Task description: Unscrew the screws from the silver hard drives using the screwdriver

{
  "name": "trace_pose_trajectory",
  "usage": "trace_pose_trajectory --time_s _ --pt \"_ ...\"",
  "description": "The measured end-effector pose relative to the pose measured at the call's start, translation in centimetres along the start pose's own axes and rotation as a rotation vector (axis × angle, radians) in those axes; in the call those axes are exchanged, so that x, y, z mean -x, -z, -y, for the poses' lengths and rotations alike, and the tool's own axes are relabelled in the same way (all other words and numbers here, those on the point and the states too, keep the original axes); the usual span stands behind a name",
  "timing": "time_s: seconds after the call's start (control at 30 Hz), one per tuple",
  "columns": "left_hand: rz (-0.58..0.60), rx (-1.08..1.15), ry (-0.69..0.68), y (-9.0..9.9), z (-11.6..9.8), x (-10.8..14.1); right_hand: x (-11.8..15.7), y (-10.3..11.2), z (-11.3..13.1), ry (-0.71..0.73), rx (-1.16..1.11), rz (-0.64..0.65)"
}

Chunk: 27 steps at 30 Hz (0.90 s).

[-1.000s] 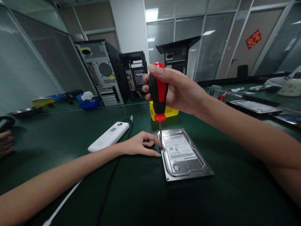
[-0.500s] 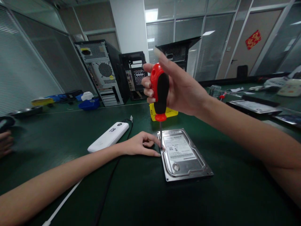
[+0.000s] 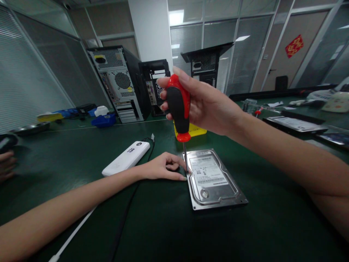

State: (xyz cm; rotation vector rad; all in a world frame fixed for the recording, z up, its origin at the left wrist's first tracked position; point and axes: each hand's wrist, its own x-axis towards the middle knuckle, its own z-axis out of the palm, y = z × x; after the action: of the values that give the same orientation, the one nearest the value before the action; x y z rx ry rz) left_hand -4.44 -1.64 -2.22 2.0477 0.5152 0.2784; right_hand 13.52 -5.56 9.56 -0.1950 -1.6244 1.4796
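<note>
A silver hard drive [image 3: 208, 174] with a white label lies flat on the dark green table. My right hand [image 3: 209, 103] is wrapped around the red and black handle of a screwdriver [image 3: 178, 105]. The handle leans slightly left, and the shaft runs down to the drive's left edge, its tip at a spot by my left fingers. My left hand [image 3: 160, 166] rests on the table, index finger and thumb against that same left edge, close to the tip; the other fingers are curled. Whether the tip sits in a screw is too small to tell.
Left of the drive lies a white power bank [image 3: 127, 158] beside a black cable [image 3: 131, 200]. Behind the drive is a yellow object [image 3: 197, 131]. Computer cases [image 3: 122, 82] stand at the back. Another drive [image 3: 296, 123] lies right; another person's hand [image 3: 7, 165] shows far left.
The screwdriver handle has turned, its black panel now facing left, and the top has tilted a little left with my right hand. My left hand and the hard drive stay in place.
</note>
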Motion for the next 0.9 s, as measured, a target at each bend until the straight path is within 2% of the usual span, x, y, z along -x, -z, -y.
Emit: trace_pose_trajectory --time_s 0.17,0.3,0.47,0.6,0.9 --pt "0.011 -0.005 0.008 0.1 -0.1 0.0 -0.2 0.1 -0.2 -0.01 -0.074 0.025" --pt "0.008 0.008 0.02 0.1 -0.3 0.0 -0.2 0.3 -0.5 0.046 -0.007 -0.019" --pt "-0.076 0.015 0.02 -0.4 -0.2 -0.2 -0.1 0.1 -0.6 0.065 0.056 -0.059" --pt "-0.12 0.004 0.012 -0.8 -0.1 -0.2 -0.1 -0.3 -0.6 0.074 0.025 -0.113" --pt "-0.152 -0.01 0.009 -1.2 -0.1 -0.2 -0.3 -0.2 -0.1 0.036 -0.039 -0.15"
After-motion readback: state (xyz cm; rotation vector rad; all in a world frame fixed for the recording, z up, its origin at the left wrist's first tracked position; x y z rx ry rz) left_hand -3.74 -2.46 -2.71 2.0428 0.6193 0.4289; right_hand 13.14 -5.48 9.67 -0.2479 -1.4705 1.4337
